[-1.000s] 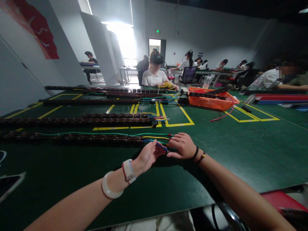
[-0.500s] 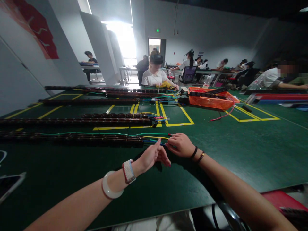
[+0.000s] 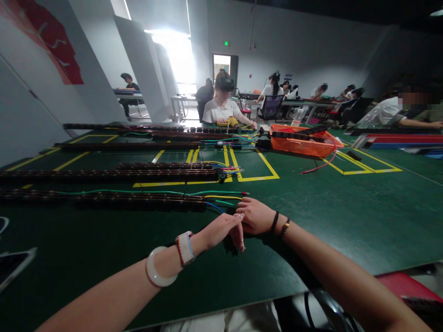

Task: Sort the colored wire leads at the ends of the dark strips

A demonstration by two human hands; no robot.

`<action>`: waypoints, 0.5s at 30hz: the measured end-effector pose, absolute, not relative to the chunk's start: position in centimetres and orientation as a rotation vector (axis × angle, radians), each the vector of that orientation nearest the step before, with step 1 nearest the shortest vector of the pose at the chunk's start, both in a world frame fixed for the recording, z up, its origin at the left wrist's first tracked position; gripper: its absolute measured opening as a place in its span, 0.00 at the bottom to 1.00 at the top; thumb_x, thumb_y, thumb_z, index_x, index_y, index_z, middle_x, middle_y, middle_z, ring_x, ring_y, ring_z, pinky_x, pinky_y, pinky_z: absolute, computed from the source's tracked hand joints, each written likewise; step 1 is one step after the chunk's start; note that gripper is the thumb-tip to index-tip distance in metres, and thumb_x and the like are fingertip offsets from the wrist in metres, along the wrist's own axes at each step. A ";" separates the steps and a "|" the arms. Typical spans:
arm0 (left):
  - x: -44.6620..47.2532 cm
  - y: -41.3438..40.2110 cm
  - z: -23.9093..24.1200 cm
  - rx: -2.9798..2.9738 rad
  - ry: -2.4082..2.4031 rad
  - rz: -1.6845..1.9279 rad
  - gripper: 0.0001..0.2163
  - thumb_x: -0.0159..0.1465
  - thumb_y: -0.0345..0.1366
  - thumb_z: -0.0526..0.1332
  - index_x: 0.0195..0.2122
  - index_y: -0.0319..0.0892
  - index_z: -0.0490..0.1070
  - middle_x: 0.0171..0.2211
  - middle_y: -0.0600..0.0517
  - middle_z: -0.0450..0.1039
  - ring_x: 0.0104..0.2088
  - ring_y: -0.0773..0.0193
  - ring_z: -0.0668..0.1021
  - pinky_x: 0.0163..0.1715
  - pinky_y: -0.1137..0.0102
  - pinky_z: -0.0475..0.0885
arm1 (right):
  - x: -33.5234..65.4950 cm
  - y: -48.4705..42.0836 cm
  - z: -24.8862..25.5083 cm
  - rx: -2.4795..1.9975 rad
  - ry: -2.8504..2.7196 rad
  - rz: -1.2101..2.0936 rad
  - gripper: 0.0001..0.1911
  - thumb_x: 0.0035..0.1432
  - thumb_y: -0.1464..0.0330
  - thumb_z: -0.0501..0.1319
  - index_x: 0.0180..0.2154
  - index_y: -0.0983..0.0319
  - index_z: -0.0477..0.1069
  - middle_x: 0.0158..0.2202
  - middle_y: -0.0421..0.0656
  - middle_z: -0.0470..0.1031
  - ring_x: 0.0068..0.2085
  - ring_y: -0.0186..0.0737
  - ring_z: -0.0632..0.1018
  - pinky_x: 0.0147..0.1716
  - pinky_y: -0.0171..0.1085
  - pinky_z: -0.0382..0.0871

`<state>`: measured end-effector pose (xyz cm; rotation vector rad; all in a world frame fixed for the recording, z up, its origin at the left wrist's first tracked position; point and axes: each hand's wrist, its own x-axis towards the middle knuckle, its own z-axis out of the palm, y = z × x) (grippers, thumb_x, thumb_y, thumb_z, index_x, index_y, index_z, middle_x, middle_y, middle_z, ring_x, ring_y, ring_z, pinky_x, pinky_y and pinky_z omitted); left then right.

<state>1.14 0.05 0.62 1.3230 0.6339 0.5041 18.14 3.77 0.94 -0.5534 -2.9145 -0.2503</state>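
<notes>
A long dark strip lies across the green table in front of me, with green, yellow and blue wires coming out of its right end. My right hand sits just right of those wire ends, fingers curled closed; what they grip is hidden. My left hand hovers beside it, touching it, fingers hanging downward and loosely together, with nothing visible in them. A white bangle and a woven band circle my left wrist.
More dark strips with coloured wires lie in rows further back. An orange basket stands at the back right. A person in white works across the table; others sit at far tables. A phone edge shows at left.
Both hands have drawn back toward me from the strip's end. My left hand let go of the blue wire and turned its fingers down; my right hand curled tighter.
</notes>
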 end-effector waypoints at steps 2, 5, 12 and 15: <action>1.1 0.0 0.7 1.331 0.638 0.501 0.27 0.62 0.53 0.47 0.18 0.38 0.71 0.18 0.45 0.74 0.21 0.63 0.76 0.27 0.70 0.70 | 18.2 3.7 1.2 -0.563 -2.905 -0.255 0.12 0.57 0.62 0.53 0.27 0.61 0.66 0.26 0.42 0.71 0.30 0.37 0.66 0.36 0.39 0.54; 1.1 0.0 0.8 1.337 0.647 0.495 0.28 0.63 0.52 0.47 0.17 0.37 0.71 0.18 0.45 0.74 0.21 0.63 0.76 0.27 0.70 0.70 | 18.3 3.7 1.6 -0.571 -2.903 -0.259 0.13 0.57 0.59 0.53 0.30 0.61 0.67 0.27 0.42 0.72 0.31 0.38 0.67 0.37 0.39 0.54; 1.1 0.1 0.6 1.319 0.617 0.476 0.27 0.63 0.52 0.47 0.18 0.37 0.71 0.18 0.46 0.74 0.21 0.63 0.76 0.27 0.71 0.70 | 18.8 4.1 1.8 -0.647 -2.880 -0.230 0.18 0.56 0.52 0.53 0.32 0.61 0.66 0.28 0.42 0.71 0.32 0.39 0.69 0.43 0.41 0.55; 1.1 0.1 0.5 1.301 0.617 0.478 0.27 0.62 0.53 0.48 0.17 0.37 0.71 0.17 0.46 0.73 0.21 0.63 0.76 0.27 0.70 0.70 | 19.3 4.3 1.8 -0.723 -2.834 -0.063 0.22 0.52 0.48 0.56 0.33 0.61 0.65 0.30 0.42 0.71 0.33 0.39 0.70 0.42 0.41 0.57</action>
